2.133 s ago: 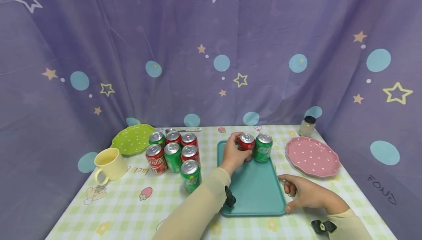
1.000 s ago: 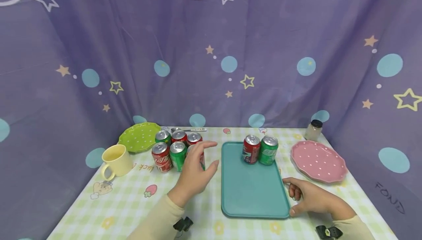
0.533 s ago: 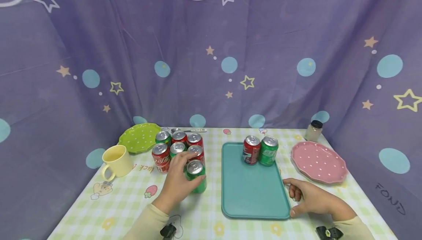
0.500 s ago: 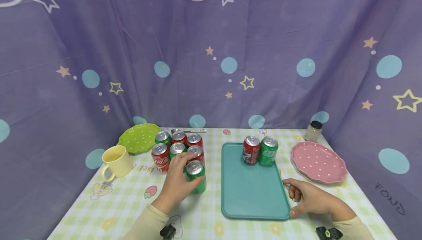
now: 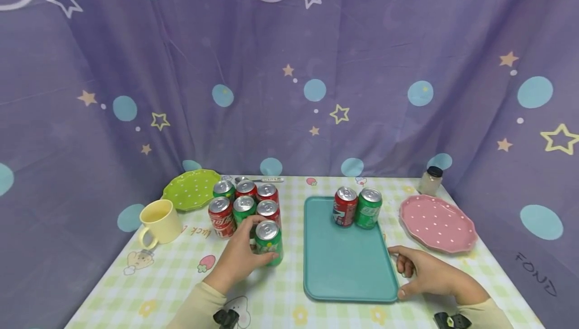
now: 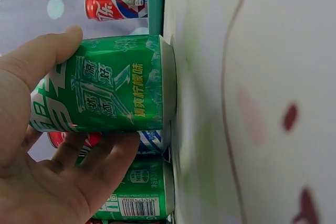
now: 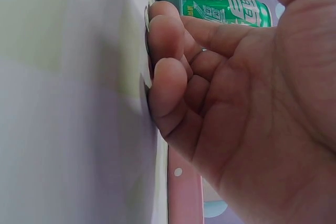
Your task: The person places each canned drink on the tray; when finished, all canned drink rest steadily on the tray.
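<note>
In the head view my left hand (image 5: 239, 254) grips a green soda can (image 5: 270, 252) that stands at the front of a group of cans. Thumb and fingers lie on opposite sides of this can (image 6: 113, 85) in the left wrist view, its base at or very near the tablecloth. My right hand (image 5: 427, 273) rests at the right edge of a teal tray (image 5: 348, 268), index finger and thumb against the rim, other fingers curled in. On the tray's far end stand a red soda can (image 5: 345, 207) and another green can (image 5: 368, 209), side by side.
Behind the held can stand several red and green cans, among them a red can (image 5: 221, 218). A yellow mug (image 5: 160, 223) and a green plate (image 5: 192, 189) lie left, a spoon (image 5: 262, 180) behind. To the right are a pink plate (image 5: 436, 223) and a black-lidded jar (image 5: 430, 182).
My left hand let go of the red can on the tray, moved left to the front green can and took hold of it. The right hand stayed at the tray's edge.
</note>
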The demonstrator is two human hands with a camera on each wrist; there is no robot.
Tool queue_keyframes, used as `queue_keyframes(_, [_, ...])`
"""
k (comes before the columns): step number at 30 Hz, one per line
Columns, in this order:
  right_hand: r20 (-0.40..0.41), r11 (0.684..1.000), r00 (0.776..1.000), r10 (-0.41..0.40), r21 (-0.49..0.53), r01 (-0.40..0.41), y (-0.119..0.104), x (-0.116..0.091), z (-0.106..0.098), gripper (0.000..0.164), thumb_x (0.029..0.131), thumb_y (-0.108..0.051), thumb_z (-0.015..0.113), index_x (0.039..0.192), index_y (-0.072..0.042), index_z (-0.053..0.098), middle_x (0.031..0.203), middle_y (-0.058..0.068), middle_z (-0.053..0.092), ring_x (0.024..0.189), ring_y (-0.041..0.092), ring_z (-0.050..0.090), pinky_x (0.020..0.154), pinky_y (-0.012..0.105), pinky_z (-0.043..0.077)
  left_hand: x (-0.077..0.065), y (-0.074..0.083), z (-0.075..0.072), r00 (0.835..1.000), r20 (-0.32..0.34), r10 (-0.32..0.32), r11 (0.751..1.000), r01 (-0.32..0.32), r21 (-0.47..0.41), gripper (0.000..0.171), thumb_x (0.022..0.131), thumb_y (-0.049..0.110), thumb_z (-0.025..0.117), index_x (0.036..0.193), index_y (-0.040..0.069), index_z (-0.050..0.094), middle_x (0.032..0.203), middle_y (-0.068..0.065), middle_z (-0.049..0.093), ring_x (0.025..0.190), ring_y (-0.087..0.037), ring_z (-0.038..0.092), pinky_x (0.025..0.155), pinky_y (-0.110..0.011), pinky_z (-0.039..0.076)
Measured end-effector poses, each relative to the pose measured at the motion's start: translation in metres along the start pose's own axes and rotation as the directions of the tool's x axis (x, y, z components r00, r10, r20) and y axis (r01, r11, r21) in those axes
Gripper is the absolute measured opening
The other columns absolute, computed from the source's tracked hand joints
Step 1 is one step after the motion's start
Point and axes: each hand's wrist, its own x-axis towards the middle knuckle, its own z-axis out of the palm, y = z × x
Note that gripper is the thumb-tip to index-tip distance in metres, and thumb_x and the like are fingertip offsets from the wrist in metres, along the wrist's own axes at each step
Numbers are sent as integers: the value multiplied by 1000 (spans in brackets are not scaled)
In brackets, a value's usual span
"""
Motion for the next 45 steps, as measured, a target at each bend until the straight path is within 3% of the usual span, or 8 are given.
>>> queue_keyframes(13, [-2,1000,1000,11,-4,-11,-4,-1,0,91,76,-14,94,144,16,42,97,13,58,83,16,57,71,28,51,-2,3,1,1000,-6,1,1000,-1,7,82,73,25,99,140,31,51,130,10,56,119,-12,58,98,-42,54])
queue_keyframes(20, [-2,1000,1000,8,-7,-8,-2,0,1,92,75,-15,95,144,17,42,97,10,58,83,14,58,71,27,52,-5,7,2,1000,5,22,997,-22,-77,80,76,24,97,141,31,50,133,11,56,122,-12,58,92,-36,58])
queue_keyframes(27, [-4,1000,1000,19,-20,-19,-2,1,1,93,75,-17,95,144,15,42,97,10,58,83,14,57,72,27,52,-2,22,6,990,-71,120,978,-130,-161,81,79,20,95,147,19,50,133,6,58,118,-16,62,87,-34,59])
queue_keyframes(30, [-12,999,1000,18,-32,-18,-2,1,0,93,74,-17,95,144,16,42,96,9,58,83,14,57,71,27,51,2,32,12,979,-110,174,961,-193,-196,82,82,18,93,150,15,47,137,2,57,117,-19,62,87,-35,59])
queue_keyframes(32, [-12,1000,1000,15,-27,-16,-3,1,0,93,74,-15,95,144,16,42,96,9,58,83,14,57,71,28,51,5,41,16,975,-125,183,954,-207,-219,82,83,18,92,152,19,46,138,2,56,117,-20,62,86,-35,59])
queue_keyframes(36, [-6,1000,1000,16,-12,-16,-4,1,0,93,75,-14,95,144,17,41,97,9,57,83,15,57,70,28,51,13,59,26,980,-132,152,948,-182,-261,85,84,15,91,154,27,43,136,3,57,107,-18,62,81,-38,59])
queue_keyframes(42, [-6,1000,1000,18,-13,-18,-4,1,0,93,75,-12,94,145,17,40,97,9,57,82,17,57,70,29,51,34,77,53,985,-118,126,929,-159,-333,80,86,5,86,153,16,43,143,-1,54,126,-24,58,103,-51,53])
queue_keyframes(45, [-13,999,1000,23,-31,-23,-5,2,0,93,74,-13,95,144,17,41,96,9,57,82,16,56,70,29,51,47,79,67,988,-119,93,931,-129,-340,79,86,5,84,153,15,43,145,-1,53,128,-27,56,105,-54,51])
